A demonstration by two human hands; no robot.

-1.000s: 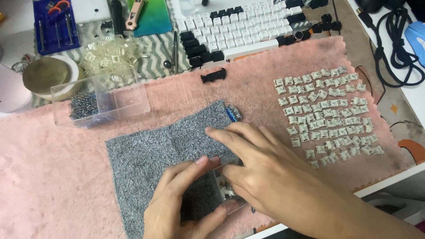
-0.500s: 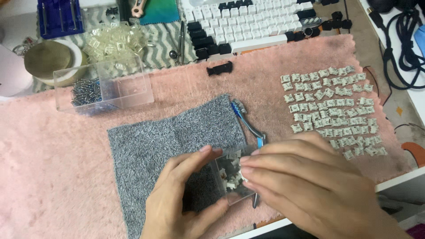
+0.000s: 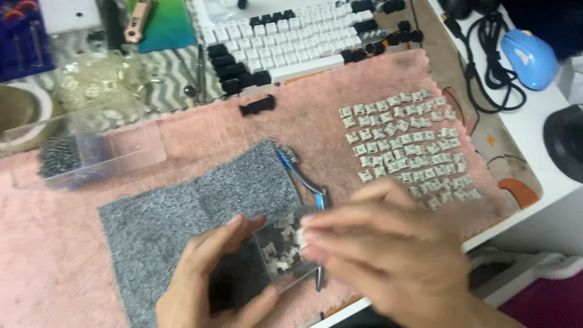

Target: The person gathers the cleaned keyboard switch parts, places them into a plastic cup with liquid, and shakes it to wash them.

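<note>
**Small clear box held between two hands**

A small clear box [image 3: 282, 249] of pale switch parts is gripped by the left hand [image 3: 209, 285], thumb and fingers closed on its near and far edges. It is touched on its right side by the right hand [image 3: 388, 255], fingertips drawn together. Its long axis cannot be told. Underneath are seen a grey cloth [image 3: 188, 212], a pink mat [image 3: 54, 243] and a white desk [image 3: 534, 133].

The right hand [image 3: 388, 255] has slid right, uncovering the blue-handled tweezers [image 3: 302, 176] on the grey cloth [image 3: 182, 206].
</note>
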